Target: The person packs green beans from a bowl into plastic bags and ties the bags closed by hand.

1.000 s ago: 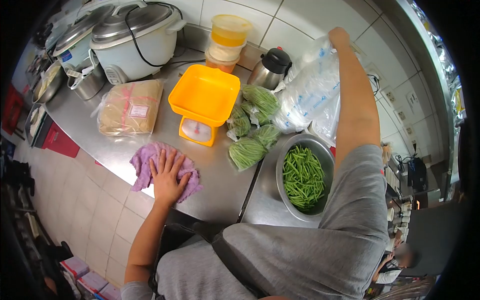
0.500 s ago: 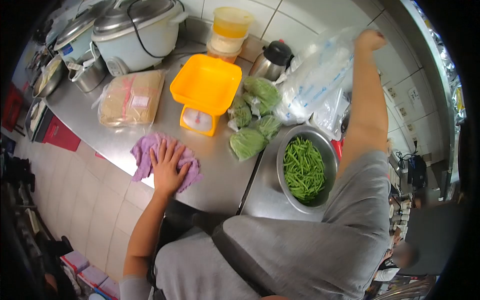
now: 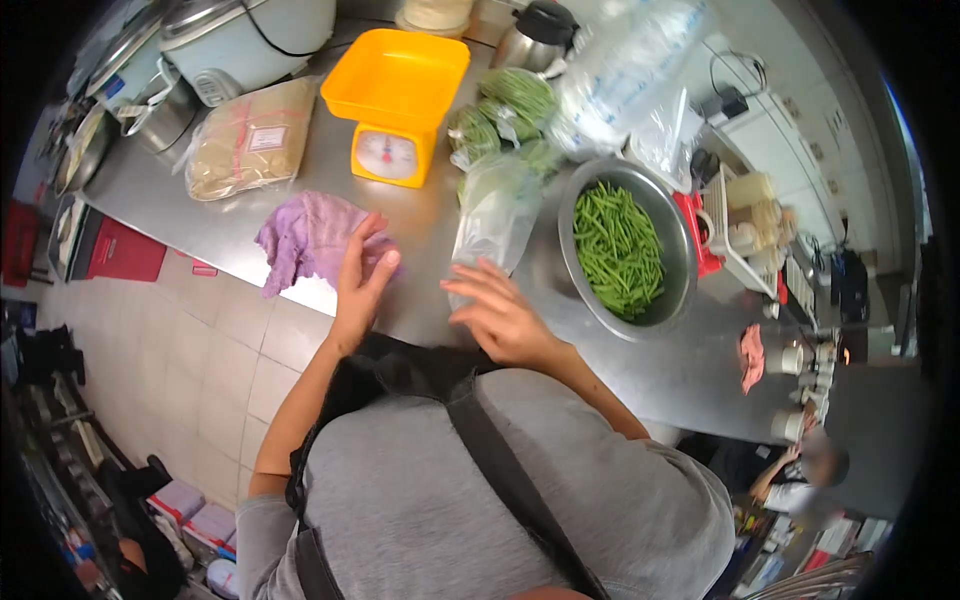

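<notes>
Reach of the right hand (image 3: 510, 322) toward the blue-printed plastic bundle (image 3: 615, 85), at 1 o'clock on a clock face centred in the head view, is ended; the arm is now folded back, with the hand near the centre. A clear plastic bag (image 3: 497, 205), not present here in the preceding view, lies just above centre toward 12 o'clock, its upper part over the bagged green beans (image 3: 520, 98) and its lower end at the right hand. The right fingers are extended and slightly spread; the thumb is hidden, so a grip on the bag cannot be told. The left hand (image 3: 362, 275), flat on the purple cloth (image 3: 308, 238) in the preceding view, is now turned sideways at the 3 o'clock edge of the cloth, thumb and fingers apart, nothing held; contact with the cloth cannot be told. The steel bowl (image 3: 684, 255) of loose green beans (image 3: 618, 250) remains on the table (image 3: 420, 310) at 2 o'clock. Judged from this arrangement, the working point shifts from cloth to bag, with both hands available to it.
</notes>
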`<state>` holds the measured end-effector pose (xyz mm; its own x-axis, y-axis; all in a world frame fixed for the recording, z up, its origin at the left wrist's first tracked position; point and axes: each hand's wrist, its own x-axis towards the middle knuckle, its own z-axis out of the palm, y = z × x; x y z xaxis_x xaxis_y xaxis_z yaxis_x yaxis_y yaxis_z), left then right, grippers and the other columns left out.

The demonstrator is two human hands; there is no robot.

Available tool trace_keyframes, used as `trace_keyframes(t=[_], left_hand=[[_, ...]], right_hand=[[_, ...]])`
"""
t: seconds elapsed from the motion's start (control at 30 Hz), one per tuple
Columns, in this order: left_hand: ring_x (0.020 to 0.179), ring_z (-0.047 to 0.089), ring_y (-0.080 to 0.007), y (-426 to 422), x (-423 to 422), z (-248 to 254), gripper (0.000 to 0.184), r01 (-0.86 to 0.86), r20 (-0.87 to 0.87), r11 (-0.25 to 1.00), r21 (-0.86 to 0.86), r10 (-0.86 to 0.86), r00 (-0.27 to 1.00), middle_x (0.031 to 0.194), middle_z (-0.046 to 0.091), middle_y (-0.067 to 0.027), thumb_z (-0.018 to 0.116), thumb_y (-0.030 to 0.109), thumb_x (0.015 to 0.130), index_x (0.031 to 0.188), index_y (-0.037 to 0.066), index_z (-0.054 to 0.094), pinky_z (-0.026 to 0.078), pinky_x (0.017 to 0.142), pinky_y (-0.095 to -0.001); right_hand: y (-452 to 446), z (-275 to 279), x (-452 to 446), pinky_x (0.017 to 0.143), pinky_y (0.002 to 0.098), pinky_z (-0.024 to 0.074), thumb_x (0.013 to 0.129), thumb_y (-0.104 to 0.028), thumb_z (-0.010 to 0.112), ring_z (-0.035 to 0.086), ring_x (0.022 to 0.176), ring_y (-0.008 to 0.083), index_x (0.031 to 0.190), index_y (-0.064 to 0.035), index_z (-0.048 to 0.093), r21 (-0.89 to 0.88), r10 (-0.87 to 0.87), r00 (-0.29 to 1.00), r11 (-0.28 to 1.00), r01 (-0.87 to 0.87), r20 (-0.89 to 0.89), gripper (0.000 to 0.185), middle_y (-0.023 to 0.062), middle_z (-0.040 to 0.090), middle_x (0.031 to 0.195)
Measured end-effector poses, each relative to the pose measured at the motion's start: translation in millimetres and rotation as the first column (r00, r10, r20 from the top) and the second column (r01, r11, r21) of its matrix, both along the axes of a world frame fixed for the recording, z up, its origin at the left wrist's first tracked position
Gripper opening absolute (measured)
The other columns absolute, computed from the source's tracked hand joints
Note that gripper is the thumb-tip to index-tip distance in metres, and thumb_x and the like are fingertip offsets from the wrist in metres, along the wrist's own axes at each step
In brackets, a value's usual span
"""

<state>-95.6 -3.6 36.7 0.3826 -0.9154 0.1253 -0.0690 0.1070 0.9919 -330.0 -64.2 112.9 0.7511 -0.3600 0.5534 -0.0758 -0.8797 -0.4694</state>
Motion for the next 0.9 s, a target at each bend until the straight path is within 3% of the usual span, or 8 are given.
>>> trace_keyframes(t=[0.07,0.2,0.3,0.33,0.4,0.63,0.73,0.9], left_hand=[[0.110,0.053,-0.0171,4.9,-19.9,2.9,0.073,0.105,-0.242,0.991,0.087,-0.081,0.967,0.132,0.050,-0.0110,0.075,0.011,0.083,0.145,0.009,0.037,0.048,0.089,-0.0312],[0.100,0.061,-0.0189,6.1,-12.6,-35.0,0.072,0.143,-0.005,0.975,0.168,-0.144,0.990,0.130,0.050,-0.0123,0.072,0.000,0.081,0.143,0.008,0.036,0.052,0.081,-0.0298],[0.092,0.065,-0.0184,4.4,0.7,-39.8,0.058,0.191,-0.097,0.973,0.131,-0.179,0.979,0.125,0.053,-0.0131,0.062,-0.007,0.086,0.138,0.002,0.039,0.055,0.080,-0.0287],[0.092,0.065,-0.0182,3.8,2.8,-40.3,0.055,0.213,-0.126,0.970,0.116,-0.199,0.972,0.124,0.054,-0.0134,0.060,-0.008,0.087,0.138,0.001,0.040,0.055,0.080,-0.0287],[0.092,0.065,-0.0174,5.6,0.9,-35.9,0.048,0.218,-0.106,0.969,0.115,-0.206,0.973,0.123,0.054,-0.0144,0.056,-0.010,0.090,0.135,-0.002,0.041,0.056,0.083,-0.0283],[0.094,0.066,-0.0180,11.7,-2.0,-43.9,0.026,0.198,0.017,0.977,0.079,-0.200,0.980,0.116,0.056,-0.0128,0.056,-0.009,0.091,0.117,-0.004,0.056,0.057,0.081,-0.0287],[0.093,0.065,-0.0174,10.7,-5.4,-40.4,0.020,0.181,0.054,0.983,0.034,-0.183,0.982,0.112,0.056,-0.0111,0.055,-0.009,0.092,0.111,-0.004,0.059,0.057,0.081,-0.0282],[0.095,0.064,-0.0167,11.4,-7.9,-32.3,0.019,0.189,0.065,0.981,0.044,-0.192,0.979,0.114,0.055,-0.0097,0.055,-0.008,0.092,0.109,-0.003,0.061,0.056,0.082,-0.0278]], right_hand=[[15.0,-13.8,-10.2,0.099,0.0495,0.0420,0.070,0.004,0.059,0.056,0.117,0.0319,0.084,-0.0096,0.063,-0.003,-0.003,1.000,1.000,0.003,-0.020,0.020,0.0086,0.064,0.112],[-38.1,39.0,-70.3,0.093,0.0429,0.0436,0.071,0.008,0.058,0.059,0.105,0.0322,0.092,-0.0058,0.066,-0.083,-0.543,0.840,0.836,0.543,0.028,0.027,0.0124,0.065,0.106],[-102.6,26.8,-162.3,0.106,0.0406,0.0372,0.070,-0.002,0.070,0.049,0.124,0.0354,0.129,-0.0043,0.052,-0.146,-0.729,0.569,0.655,0.742,-0.380,0.062,0.0187,0.055,0.129],[-118.1,19.2,-188.9,0.111,0.0390,0.0327,0.064,-0.012,0.079,0.044,0.130,0.0357,0.140,-0.0055,0.042,-0.229,-0.703,0.398,0.618,0.752,-0.589,0.085,0.0199,0.049,0.137],[-144.0,0.0,-224.0,0.113,0.0370,0.0298,0.059,-0.020,0.086,0.040,0.134,0.0340,0.146,-0.0064,0.034,0.051,-0.472,0.565,0.735,0.676,-0.677,0.102,0.0207,0.047,0.141],[-161.5,-2.3,-214.8,0.104,0.0501,0.0320,0.056,-0.042,0.086,0.032,0.139,0.0342,0.146,-0.0155,0.037,0.229,-0.410,0.508,0.562,0.795,-0.758,0.105,0.0152,0.037,0.149],[-151.3,10.4,-211.3,0.108,0.0530,0.0278,0.057,-0.035,0.086,0.027,0.141,0.0355,0.144,-0.0171,0.040,-0.004,-0.397,0.363,0.679,0.734,-0.843,0.100,0.0138,0.035,0.150],[-149.0,9.6,-219.3,0.117,0.0458,0.0200,0.055,-0.022,0.085,0.025,0.141,0.0380,0.152,-0.0203,0.024,-0.007,-0.326,0.435,0.807,0.591,-0.839,0.115,0.0181,0.029,0.151]])
